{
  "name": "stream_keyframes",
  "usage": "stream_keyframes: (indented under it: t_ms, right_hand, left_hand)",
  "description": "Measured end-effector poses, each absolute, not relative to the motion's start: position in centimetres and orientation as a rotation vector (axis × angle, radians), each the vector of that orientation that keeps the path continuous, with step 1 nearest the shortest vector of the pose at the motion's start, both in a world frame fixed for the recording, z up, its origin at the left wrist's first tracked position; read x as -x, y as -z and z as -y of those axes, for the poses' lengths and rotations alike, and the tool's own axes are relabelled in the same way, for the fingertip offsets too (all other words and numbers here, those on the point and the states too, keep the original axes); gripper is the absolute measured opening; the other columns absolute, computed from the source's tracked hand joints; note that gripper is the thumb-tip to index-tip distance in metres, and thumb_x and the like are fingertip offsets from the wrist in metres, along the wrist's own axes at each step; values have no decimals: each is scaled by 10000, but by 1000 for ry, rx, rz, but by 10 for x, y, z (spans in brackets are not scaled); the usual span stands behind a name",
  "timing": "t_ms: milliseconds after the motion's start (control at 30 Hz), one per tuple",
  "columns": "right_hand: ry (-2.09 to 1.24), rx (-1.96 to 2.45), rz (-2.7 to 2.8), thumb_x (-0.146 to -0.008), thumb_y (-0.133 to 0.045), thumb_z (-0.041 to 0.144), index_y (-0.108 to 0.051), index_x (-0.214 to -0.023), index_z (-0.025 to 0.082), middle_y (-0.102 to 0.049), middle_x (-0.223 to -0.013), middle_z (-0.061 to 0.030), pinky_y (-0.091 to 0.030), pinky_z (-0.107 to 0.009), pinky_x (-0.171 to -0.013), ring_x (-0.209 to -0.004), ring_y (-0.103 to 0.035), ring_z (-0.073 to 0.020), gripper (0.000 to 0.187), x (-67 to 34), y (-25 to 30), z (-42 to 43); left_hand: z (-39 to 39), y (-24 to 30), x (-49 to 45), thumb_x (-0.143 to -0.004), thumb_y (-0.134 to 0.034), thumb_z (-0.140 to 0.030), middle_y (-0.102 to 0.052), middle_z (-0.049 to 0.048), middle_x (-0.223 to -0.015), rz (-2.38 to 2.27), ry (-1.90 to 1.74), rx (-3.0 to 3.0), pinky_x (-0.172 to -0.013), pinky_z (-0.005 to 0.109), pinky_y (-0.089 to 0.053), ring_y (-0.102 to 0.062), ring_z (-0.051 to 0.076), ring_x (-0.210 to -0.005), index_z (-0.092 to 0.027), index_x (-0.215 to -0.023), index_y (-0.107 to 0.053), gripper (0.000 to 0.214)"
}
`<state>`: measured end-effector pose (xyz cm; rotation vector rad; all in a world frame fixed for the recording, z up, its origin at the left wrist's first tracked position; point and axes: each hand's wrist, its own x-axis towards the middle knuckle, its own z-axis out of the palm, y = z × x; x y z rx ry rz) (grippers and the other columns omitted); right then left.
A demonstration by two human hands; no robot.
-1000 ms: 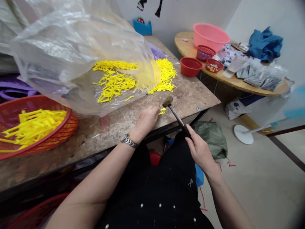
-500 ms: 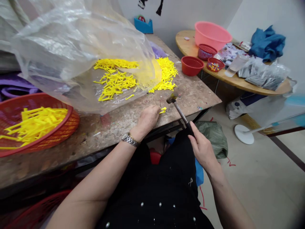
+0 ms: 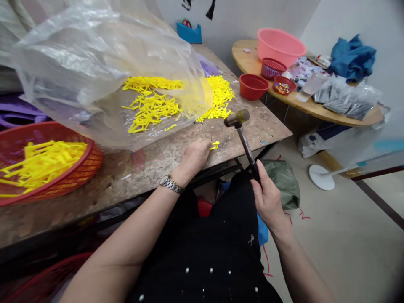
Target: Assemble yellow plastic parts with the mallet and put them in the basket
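My left hand (image 3: 194, 158) rests on the worn workbench (image 3: 158, 162) with its fingers pinched on a small yellow plastic piece (image 3: 215, 145) near the front edge. My right hand (image 3: 267, 198) grips the dark handle of a small hammer (image 3: 241, 132), whose brass-coloured head is raised above the bench, to the right of the yellow piece. A heap of yellow plastic parts (image 3: 176, 101) lies further back, partly under a large clear plastic bag (image 3: 94, 63).
A red basket (image 3: 47, 168) of yellow parts sits at the left of the bench. A round wooden table (image 3: 315, 107) at the right carries a pink basin (image 3: 279, 44), red bowls (image 3: 253, 86), bags and blue cloth. A white fan base (image 3: 322, 179) stands on the floor.
The hammer head was down beside the yellow piece; it has swung up and to the right. My left hand has stayed on the piece.
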<state>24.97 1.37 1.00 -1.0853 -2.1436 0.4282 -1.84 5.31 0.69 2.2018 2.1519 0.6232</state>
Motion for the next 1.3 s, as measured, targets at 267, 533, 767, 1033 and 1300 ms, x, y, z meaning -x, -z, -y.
stream_keyframes:
  t_ms: [267,533,767,1033,1300]
  right_hand:
    - [-497,1148,2187,-1027,-423,264,-334,-1578,241,-551,-1493,-80,-529,-435,-1081,-1333,-577,-257,558,-250,-8,-16]
    - [-618,1216,2269,-1014,-425,292,-393,-1553,240,-591,-1452,-92,-537,-466,-1052,-1278,-620,-274,542,-248,-6,-19]
    - [-821,1309,1947,-959,-490,370,-464,-1508,235,-728,-1186,-86,-601,-406,-855,-967,-723,-231,566,-257,2,-41]
    - [-1399,1245,1408,-795,-638,451,-433,-1449,164,-557,-653,87,-330,-200,-390,-417,-436,-68,743,-254,11,-85]
    - [-1610,1112,1211,-705,-731,485,-516,-1281,203,-602,-625,74,-335,-197,-419,-432,-453,-77,676,-238,5,-120]
  left_hand:
    - [-54,-5,20,-994,-415,-174,-683,130,-926,-2126,-654,-2218,-788,330,-477,-621,242,-869,-138,-923,-666,263]
    - [-54,-3,20,-987,-414,-172,-690,127,-940,-2139,-679,-2196,-796,326,-475,-625,241,-880,-151,-929,-670,263]
    - [-56,1,21,-977,-437,-225,-706,126,-948,-2097,-885,-2066,-827,322,-468,-629,239,-901,-156,-917,-688,267]
    - [-49,-18,20,-897,-500,-311,-618,14,-632,-1835,-1200,-1477,-594,241,-419,-562,152,-613,-174,-751,-666,260]
    - [-39,-23,6,-786,-658,-397,-558,-21,-595,-1436,-1347,-969,-387,171,-289,-456,62,-440,-157,-764,-677,242]
